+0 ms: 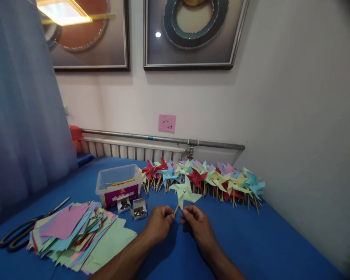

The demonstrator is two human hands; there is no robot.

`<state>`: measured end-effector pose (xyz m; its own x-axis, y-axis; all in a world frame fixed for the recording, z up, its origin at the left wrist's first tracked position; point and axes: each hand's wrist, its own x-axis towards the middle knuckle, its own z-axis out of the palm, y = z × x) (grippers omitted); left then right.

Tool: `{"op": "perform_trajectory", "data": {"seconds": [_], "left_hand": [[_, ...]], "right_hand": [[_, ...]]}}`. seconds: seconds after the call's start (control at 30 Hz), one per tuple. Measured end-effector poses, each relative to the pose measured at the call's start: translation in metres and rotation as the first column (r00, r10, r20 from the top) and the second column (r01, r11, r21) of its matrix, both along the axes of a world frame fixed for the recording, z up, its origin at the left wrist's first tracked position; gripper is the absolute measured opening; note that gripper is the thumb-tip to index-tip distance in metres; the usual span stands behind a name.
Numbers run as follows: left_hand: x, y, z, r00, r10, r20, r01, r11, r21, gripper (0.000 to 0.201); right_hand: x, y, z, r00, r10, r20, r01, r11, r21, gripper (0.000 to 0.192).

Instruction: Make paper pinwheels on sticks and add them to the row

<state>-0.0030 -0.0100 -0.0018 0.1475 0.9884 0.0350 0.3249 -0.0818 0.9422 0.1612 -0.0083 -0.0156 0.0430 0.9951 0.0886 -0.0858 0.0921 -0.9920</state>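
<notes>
A light green paper pinwheel (185, 192) on a thin wooden stick stands just above the blue table (262, 241). My left hand (160, 222) and my right hand (196, 221) both pinch the lower end of its stick, fingertips nearly touching. Behind it, along the wall, lies a row of several finished pinwheels (210, 179) in red, blue, yellow, green and pink. To the left sits a pile of coloured paper squares (76, 233).
A clear plastic box (119, 186) holds wooden sticks. Two small open boxes of metal pins (133, 207) sit in front of it. Black-handled scissors (26, 230) lie at the far left. A curtain hangs left; a radiator and pipe run along the wall.
</notes>
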Motion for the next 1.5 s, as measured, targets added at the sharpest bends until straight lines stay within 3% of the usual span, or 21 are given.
{"op": "perform_trajectory", "data": {"seconds": [0.27, 0.4, 0.7, 1.03, 1.27, 1.5], "left_hand": [[-0.006, -0.001, 0.005, 0.980, 0.036, -0.196, -0.023, 0.997, 0.069, 0.016], [-0.004, -0.002, 0.004, 0.983, 0.025, -0.184, -0.013, 0.998, 0.063, 0.016], [-0.002, -0.001, 0.004, 0.999, 0.031, -0.029, -0.032, 0.999, -0.023, 0.012], [0.001, 0.006, -0.004, 0.975, 0.038, 0.219, -0.015, 0.994, -0.106, 0.014], [-0.001, 0.009, 0.001, 0.846, 0.201, 0.493, -0.115, 0.973, -0.200, 0.036], [0.013, 0.001, -0.006, 0.782, 0.182, 0.596, -0.026, 0.965, -0.262, 0.045]], "right_hand": [[0.024, 0.005, 0.019, 0.943, -0.268, -0.197, 0.274, 0.962, 0.000, 0.042], [0.029, 0.006, 0.020, 0.944, -0.245, -0.222, 0.246, 0.969, -0.023, 0.039], [0.014, 0.008, 0.003, 0.973, -0.133, -0.191, 0.124, 0.990, -0.062, 0.046], [0.004, 0.003, -0.002, 0.999, 0.019, -0.027, -0.020, 1.000, -0.014, 0.049], [-0.007, -0.016, 0.005, 0.957, 0.088, 0.277, -0.104, 0.994, 0.042, 0.024], [-0.016, -0.024, 0.008, 0.910, -0.002, 0.414, -0.071, 0.984, 0.161, 0.020]]}}
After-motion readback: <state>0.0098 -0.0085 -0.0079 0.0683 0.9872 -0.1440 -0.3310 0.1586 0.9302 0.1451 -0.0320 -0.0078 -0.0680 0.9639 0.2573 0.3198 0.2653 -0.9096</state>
